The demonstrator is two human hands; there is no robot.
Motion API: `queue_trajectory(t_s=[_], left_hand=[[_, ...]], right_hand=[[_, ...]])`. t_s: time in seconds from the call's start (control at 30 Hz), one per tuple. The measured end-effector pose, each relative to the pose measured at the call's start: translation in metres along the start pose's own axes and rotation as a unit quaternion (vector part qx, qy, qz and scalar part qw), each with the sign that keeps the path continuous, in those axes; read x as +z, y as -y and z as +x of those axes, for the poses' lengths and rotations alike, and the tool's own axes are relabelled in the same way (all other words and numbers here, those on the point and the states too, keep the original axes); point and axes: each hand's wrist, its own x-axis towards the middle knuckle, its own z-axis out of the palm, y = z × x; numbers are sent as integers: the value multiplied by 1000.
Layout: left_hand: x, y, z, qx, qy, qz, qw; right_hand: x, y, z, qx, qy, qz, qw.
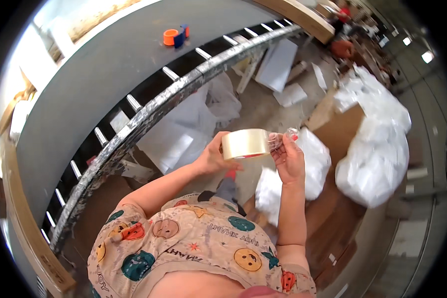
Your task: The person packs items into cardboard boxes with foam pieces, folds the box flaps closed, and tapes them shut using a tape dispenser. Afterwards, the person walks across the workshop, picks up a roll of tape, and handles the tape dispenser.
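Observation:
A wide roll of clear, yellowish packing tape (247, 144) is held up in front of my body. My left hand (214, 155) grips the roll from its left side, with some fingers hidden behind it. At the roll's right side, my right hand (289, 158) is closed on a crumpled strip of clear film (275, 141) that reaches to the roll. Whether this strip is the tape's end or its wrapper I cannot tell. A small red patch shows at the film's top, by my right fingertips.
To the left runs a grey conveyor belt (99, 74) with a scuffed metal side rail (149, 107). An orange and blue tape dispenser (175, 36) lies on the belt. White sheets (171, 146) lie beneath the rail. Large white plastic-wrapped bundles (370, 159) and brown cardboard (340, 129) stand to the right.

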Motion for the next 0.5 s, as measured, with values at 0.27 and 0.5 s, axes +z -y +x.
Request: queue_trajectory(t_s=[0.27, 0.5], left_hand=[[-86, 69, 141, -37, -113, 219, 968], [-358, 101, 256, -19, -366, 563, 741]], right_hand=[[-30, 26, 194, -100, 57, -413, 904], [-41, 74, 319, -189, 95, -496, 842]])
